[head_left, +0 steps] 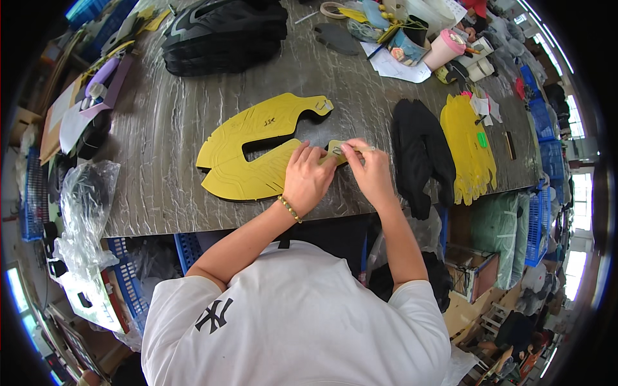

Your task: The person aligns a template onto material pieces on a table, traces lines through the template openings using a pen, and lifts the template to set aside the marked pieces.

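A yellow U-shaped shoe-upper template (248, 122) with engraved lines lies on the table in front of me, with a black edge showing beneath it. My left hand (309, 177), wearing a beaded bracelet, presses on its near arm with fingers bent round the narrow part. At the right end of that arm, my right hand (370, 167) pinches the tip between thumb and fingers. A slim pale bit shows by the right fingers; its kind I cannot make out. The other arm's end, near the far side, is free of both hands.
To the right lie a stack of black shoe-upper pieces (415, 141) and a stack of yellow pieces (467, 145). Black shoe uppers (225, 35) are piled at the far left. A pink-lidded cup (445, 48), papers and tools crowd the far right. A purple box (109, 90) stands left.
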Action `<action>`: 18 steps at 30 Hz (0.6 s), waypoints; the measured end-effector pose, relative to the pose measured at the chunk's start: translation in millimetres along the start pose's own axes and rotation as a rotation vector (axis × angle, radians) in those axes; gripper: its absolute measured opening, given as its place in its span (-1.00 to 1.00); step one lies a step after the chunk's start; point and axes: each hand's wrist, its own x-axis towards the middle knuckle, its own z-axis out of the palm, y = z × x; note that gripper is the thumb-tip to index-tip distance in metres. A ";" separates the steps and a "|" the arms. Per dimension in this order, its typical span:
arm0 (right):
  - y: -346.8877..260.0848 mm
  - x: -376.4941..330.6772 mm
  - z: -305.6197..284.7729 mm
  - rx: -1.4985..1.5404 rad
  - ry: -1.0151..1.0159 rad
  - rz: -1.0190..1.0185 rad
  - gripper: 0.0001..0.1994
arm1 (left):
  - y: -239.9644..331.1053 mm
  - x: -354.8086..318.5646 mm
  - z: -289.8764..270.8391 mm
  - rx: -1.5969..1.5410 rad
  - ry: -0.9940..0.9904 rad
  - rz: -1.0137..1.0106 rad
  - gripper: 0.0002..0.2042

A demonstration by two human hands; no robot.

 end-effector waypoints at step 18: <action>-7.2 9.1 -11.4 0.059 -0.102 0.107 -0.80 | 2.6 -0.5 -1.2 0.073 -0.062 0.017 -0.80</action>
